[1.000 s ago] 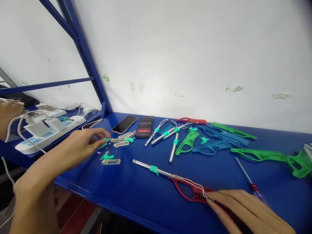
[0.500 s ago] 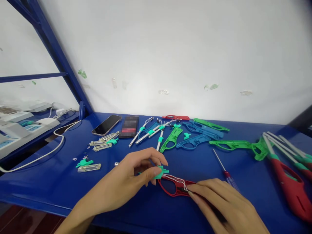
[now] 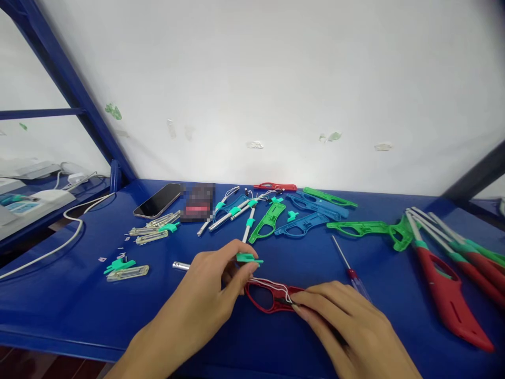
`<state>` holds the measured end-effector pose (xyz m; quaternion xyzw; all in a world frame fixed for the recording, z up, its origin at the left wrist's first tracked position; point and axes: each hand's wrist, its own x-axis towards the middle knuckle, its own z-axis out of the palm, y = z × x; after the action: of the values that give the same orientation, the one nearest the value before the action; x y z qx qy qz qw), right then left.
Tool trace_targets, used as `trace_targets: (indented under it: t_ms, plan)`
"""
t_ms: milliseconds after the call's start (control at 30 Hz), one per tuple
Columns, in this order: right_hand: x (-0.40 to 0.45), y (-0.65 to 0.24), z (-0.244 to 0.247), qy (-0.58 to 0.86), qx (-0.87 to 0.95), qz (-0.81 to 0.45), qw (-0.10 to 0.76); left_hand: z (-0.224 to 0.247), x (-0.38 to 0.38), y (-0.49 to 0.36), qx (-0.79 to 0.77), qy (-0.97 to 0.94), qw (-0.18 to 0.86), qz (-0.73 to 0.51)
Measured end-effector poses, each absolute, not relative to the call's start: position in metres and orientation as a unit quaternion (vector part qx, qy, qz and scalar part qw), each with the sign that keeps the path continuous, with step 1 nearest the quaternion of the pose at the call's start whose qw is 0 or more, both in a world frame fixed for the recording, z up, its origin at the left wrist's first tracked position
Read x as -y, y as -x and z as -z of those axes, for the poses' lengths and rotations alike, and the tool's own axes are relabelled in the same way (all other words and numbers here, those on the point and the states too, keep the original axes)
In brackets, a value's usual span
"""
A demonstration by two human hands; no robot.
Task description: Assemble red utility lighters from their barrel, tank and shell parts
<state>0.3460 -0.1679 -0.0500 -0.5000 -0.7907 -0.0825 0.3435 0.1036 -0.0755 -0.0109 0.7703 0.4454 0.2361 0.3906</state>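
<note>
My left hand (image 3: pixel 221 281) pinches a small green plastic trigger piece (image 3: pixel 246 258) between thumb and fingertips, just above the red lighter shell half (image 3: pixel 258 305). Across the open side of the shell run thin white wires (image 3: pixel 276 285) to a small black part. My right hand (image 3: pixel 335 316) presses fingers and thumb on the shell's handle end, at the black part and the wire ends; its palm hides the rest of the handle. Out from behind my left hand sticks the end of a silvery metal tube (image 3: pixel 181 266); most of it is covered.
Clear fuel tanks (image 3: pixel 128 273) and green pieces lie to the left, near a phone (image 3: pixel 158 200). Metal tubes (image 3: pixel 232 213), blue and green shell halves (image 3: pixel 303 225) lie behind my hands. A screwdriver (image 3: pixel 351 271) and red lighters (image 3: pixel 445 295) are on the right.
The green trigger piece has tilted in my left fingers and now sits above the wires. More of the metal tube's end shows. My right hand keeps its hold; the whole view has shifted slightly.
</note>
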Motion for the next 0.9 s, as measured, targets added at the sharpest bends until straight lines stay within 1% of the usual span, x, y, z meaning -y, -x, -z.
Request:
trace_targets:
  t_ms: [100,200,267,433,633,900]
  plan:
    - [0.168,-0.346,0.049,0.499,0.788,0.081,0.350,0.014,0.075,-0.107,-0.429,-0.794,0.364,-0.228]
    - [0.169,-0.346,0.048,0.508,0.780,0.068,0.359,0.016,0.074,-0.109,-0.418,-0.799,0.356,-0.246]
    - [0.169,-0.346,0.049,0.512,0.776,0.062,0.365,0.015,0.075,-0.110,-0.408,-0.790,0.378,-0.257]
    - [0.170,-0.346,0.050,0.519,0.776,0.049,0.354,0.016,0.081,-0.115,-0.403,-0.763,0.450,-0.230]
    - [0.171,-0.347,0.052,0.529,0.774,0.046,0.345,0.021,0.088,-0.118,-0.426,-0.754,0.447,-0.222]
    - [0.171,-0.346,0.056,0.535,0.766,0.037,0.354,0.024,0.093,-0.125,-0.444,-0.749,0.440,-0.219]
